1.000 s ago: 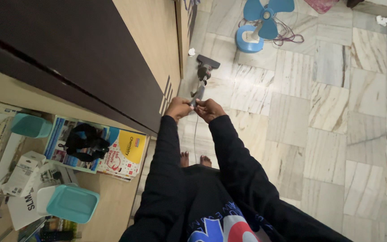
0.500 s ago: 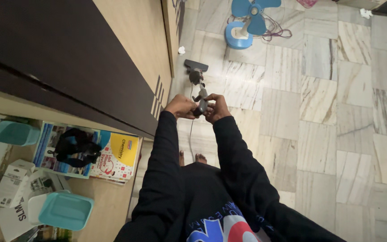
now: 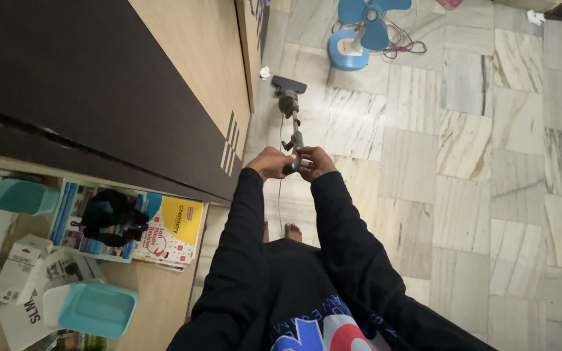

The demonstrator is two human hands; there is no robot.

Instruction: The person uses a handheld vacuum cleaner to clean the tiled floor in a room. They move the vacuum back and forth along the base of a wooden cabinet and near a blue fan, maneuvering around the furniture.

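Below us, over the marble floor (image 3: 476, 195), we hold a stick vacuum (image 3: 292, 123) with both hands.

- Left hand (image 3: 269, 162): grip closed around the upper end of the vacuum's handle.
- Right hand (image 3: 317, 162): grip closed on the same handle, just beside the left, the two nearly touching.
- Vacuum: grey, slim, slanting away from us; its dark flat head (image 3: 289, 84) rests on the floor beside the wooden cabinet (image 3: 209, 58). We judge it stiff along the shaft, fairly light, top-heavy near the hands; the handle is the sound place to hold, the head joint likely swivels.
- Thin cord (image 3: 279, 195): hangs from the handle toward our feet.
- Blue fan (image 3: 359, 32): stands on the floor beyond the head, well apart.
- Surface at lower left: teal tub (image 3: 95, 309), books (image 3: 164, 231), white boxes (image 3: 17, 279).
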